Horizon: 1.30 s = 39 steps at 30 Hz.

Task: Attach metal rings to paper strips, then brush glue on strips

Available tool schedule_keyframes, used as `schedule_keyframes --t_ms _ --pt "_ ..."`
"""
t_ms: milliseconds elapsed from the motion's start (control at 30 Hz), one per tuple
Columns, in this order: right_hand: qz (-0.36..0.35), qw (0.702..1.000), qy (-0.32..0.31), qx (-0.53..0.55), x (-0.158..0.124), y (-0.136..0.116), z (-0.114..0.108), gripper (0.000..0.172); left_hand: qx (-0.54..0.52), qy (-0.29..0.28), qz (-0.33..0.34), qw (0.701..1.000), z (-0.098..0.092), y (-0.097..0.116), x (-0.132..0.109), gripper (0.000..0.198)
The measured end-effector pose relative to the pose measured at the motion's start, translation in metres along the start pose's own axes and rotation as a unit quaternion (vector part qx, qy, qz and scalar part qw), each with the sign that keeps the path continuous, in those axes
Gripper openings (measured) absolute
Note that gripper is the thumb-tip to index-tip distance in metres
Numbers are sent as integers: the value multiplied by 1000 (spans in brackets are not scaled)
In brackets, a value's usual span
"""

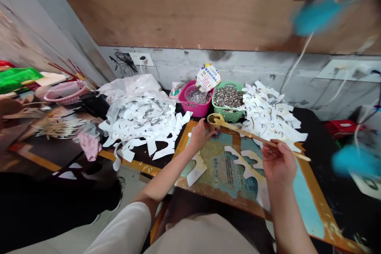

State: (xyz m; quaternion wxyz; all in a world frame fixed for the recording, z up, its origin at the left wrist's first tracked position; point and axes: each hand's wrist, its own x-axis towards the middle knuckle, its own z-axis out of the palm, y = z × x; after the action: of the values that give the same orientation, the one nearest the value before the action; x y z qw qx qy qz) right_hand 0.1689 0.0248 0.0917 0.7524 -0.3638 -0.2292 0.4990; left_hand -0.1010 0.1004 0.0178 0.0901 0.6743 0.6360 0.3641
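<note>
My right hand (279, 160) grips a long wooden stick (254, 137), whose yellowish, coated end rests at the mouth of a small jar (214, 129). My left hand (200, 135) has its fingers around the left side of that jar. Beneath both hands lies a worn board (218, 188) with orange-brown edges and blue patches. Cut white paper pieces lie on it: one (196, 170) at the left and a wavy one (258, 180) nearer my right hand.
Behind the board stand a pink basket (195, 110) and a green basket (228, 115) of shiny metal pieces. White paper cutouts are heaped left (143, 113) and right (268, 113). A dark-clothed person (56, 210) is at the left. Blurred blue objects (318, 16) hang at the right.
</note>
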Motion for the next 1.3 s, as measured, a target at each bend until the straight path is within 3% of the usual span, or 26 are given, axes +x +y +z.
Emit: schedule_keyframes --t_ms 200,333,467,633,700,867,967,1067,1167,1300 --pt "-14 1000 -11 -12 -3 2 -6 20 -68 -38 7 997 17 1 3 65" --pt "-23 1000 -1 -17 -4 -1 -16 20 -92 -88 29 991 12 -6 4 79" --pt "-14 1000 1 -26 -7 0 -27 19 -77 -120 27 989 -14 -17 -2 79" --pt "13 1000 13 -25 -16 7 -35 13 -4 -82 -31 996 -62 -32 -32 21" --pt "23 999 5 -26 -21 11 -37 12 28 -81 -56 995 -74 -36 -52 13" --pt "36 998 -16 -41 -30 23 -37 11 53 -128 -71 988 -78 -30 -98 20" --pt "40 997 -22 -57 -36 27 -34 12 81 -81 -60 992 -82 -28 -111 22" --pt "50 996 -33 -72 -39 29 -35 14 177 -25 -60 982 -99 -45 -114 30" --pt "56 995 -37 -73 -39 33 -36 15 240 -61 -66 967 -119 -72 -113 48" --pt "67 993 -61 -71 -41 40 -30 16 214 -71 -56 973 -136 -89 -118 29"
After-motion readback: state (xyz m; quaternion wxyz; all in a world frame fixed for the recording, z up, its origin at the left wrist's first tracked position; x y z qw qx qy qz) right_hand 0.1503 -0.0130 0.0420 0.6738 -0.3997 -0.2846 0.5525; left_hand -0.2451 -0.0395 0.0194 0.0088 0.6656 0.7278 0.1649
